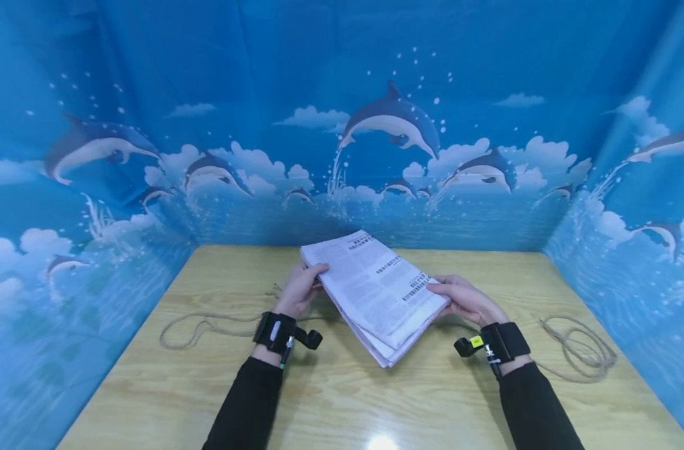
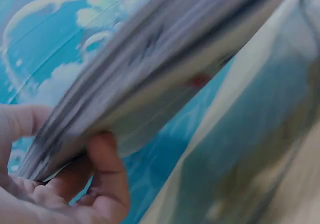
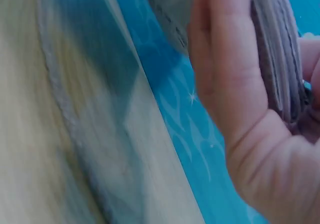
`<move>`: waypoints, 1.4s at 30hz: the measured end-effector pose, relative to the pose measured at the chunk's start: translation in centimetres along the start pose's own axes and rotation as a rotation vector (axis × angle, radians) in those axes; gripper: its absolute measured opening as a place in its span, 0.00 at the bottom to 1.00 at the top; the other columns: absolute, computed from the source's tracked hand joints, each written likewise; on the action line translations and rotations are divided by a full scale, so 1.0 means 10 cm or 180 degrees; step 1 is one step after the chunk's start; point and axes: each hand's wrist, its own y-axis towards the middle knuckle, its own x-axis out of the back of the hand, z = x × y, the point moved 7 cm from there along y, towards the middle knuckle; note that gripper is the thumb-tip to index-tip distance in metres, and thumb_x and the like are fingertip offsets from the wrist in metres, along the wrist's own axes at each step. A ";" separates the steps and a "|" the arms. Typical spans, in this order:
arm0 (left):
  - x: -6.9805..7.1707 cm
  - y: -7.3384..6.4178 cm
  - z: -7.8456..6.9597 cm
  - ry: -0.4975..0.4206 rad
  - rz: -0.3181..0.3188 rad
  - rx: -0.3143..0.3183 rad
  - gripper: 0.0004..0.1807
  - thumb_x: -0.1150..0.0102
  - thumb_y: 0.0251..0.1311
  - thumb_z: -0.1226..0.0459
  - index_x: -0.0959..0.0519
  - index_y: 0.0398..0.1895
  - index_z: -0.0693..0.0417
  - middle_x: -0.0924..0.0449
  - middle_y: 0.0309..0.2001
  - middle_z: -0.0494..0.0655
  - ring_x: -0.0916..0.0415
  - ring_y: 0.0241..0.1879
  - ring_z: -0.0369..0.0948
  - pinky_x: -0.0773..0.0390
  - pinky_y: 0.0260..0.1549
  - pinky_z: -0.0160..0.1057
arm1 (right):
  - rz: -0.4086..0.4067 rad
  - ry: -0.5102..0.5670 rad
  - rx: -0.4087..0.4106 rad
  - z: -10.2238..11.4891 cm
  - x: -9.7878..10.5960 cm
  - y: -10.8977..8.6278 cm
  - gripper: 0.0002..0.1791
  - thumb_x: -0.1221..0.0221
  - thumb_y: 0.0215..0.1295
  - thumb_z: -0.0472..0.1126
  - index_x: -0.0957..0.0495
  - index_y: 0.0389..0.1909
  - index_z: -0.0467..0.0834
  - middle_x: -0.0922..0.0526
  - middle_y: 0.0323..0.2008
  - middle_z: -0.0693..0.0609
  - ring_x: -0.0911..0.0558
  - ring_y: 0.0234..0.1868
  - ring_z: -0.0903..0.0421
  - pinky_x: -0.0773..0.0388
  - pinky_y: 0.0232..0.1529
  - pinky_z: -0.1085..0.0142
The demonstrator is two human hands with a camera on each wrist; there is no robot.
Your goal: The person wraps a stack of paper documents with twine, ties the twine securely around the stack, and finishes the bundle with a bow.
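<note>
Head view: our left hand [image 1: 298,292], right hand [image 1: 464,299] pinch one newspaper stack [image 1: 376,281] by opposite edges; table [image 1: 162,400] spreads before stack, rope loops [image 1: 605,362] flanking.

The worktop [image 1: 409,400] has a pale, yellowish wood grain and reflects a bright spot of light on its near side. Directly on it lies thin tan rope [image 1: 604,359], looped at the left and loosely coiled at the right.

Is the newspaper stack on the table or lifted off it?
Lifted off: the left hand and right hand grip the newspaper stack, fingers underneath, and the left wrist view shows blue backdrop between it and the table.
</note>
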 end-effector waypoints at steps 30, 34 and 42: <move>-0.41 -0.39 0.28 -0.0078 0.2026 0.0453 0.38 0.52 0.71 0.70 0.53 0.77 0.37 0.28 0.63 0.58 0.19 0.51 0.50 0.18 0.48 0.47 | 0.0840 0.1109 -0.0010 -0.06 -0.36 -0.10 0.20 0.63 0.81 0.43 0.36 0.66 0.39 0.17 0.53 0.41 0.15 0.51 0.46 0.19 0.51 0.54; -0.36 -0.38 0.38 0.0407 0.2015 0.0501 0.37 0.51 0.71 0.68 0.53 0.77 0.39 0.25 0.60 0.64 0.16 0.45 0.51 0.17 0.42 0.50 | 0.0474 0.0440 -0.0145 -0.18 -0.30 -0.05 0.26 0.56 0.78 0.41 0.47 0.68 0.31 0.17 0.52 0.39 0.15 0.49 0.45 0.20 0.50 0.51; -0.22 -0.28 0.52 0.1288 0.1569 0.0544 0.38 0.44 0.67 0.66 0.51 0.75 0.55 0.16 0.46 0.58 0.15 0.31 0.47 0.15 0.30 0.44 | 0.0025 -0.0481 -0.0247 -0.33 -0.19 0.01 0.28 0.50 0.75 0.43 0.44 0.64 0.26 0.16 0.47 0.42 0.15 0.44 0.48 0.17 0.45 0.53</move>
